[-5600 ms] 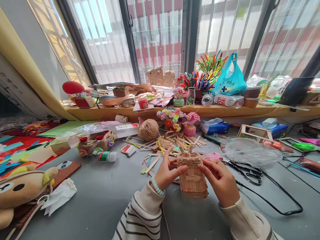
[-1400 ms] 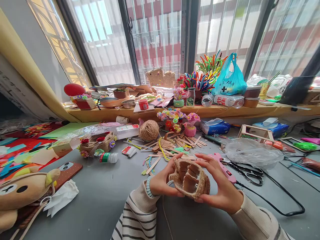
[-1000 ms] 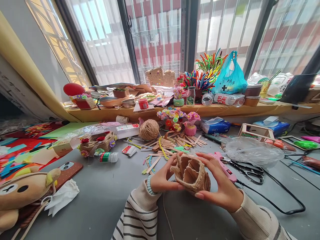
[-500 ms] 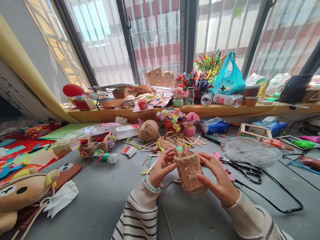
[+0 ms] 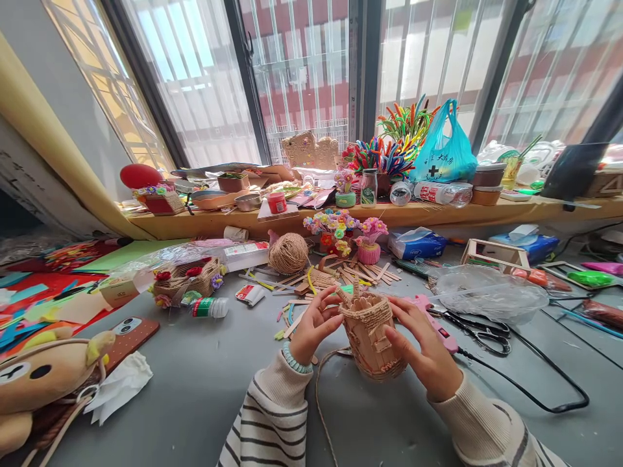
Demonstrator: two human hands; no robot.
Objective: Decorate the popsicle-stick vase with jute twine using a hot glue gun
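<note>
A small basket (image 5: 368, 344) of craft sticks, with twine wound round its rim and base, is tilted slightly between my hands, just above or on the grey table. My left hand (image 5: 315, 327) grips its upper left side near the rim. On the right side, my right hand (image 5: 422, 344) has its thumb on the front and the fingers behind. A strand of twine (image 5: 318, 395) runs from near the basket toward the table's front edge. Beyond the hands sit a ball of twine (image 5: 288, 253) and loose craft sticks (image 5: 372, 271).
Right of my hands lie a pink glue gun (image 5: 440, 331) with a black cord, black scissors (image 5: 481, 334) and a clear plastic bag (image 5: 491, 295). To the left are a bear plush (image 5: 43, 383), a phone (image 5: 131, 334), crumpled tissue (image 5: 121, 386) and a small bottle (image 5: 210, 307).
The basket has turned between my hands and its rim has tipped a little, so a different part of its side faces me. My right hand has shifted slightly with it.
</note>
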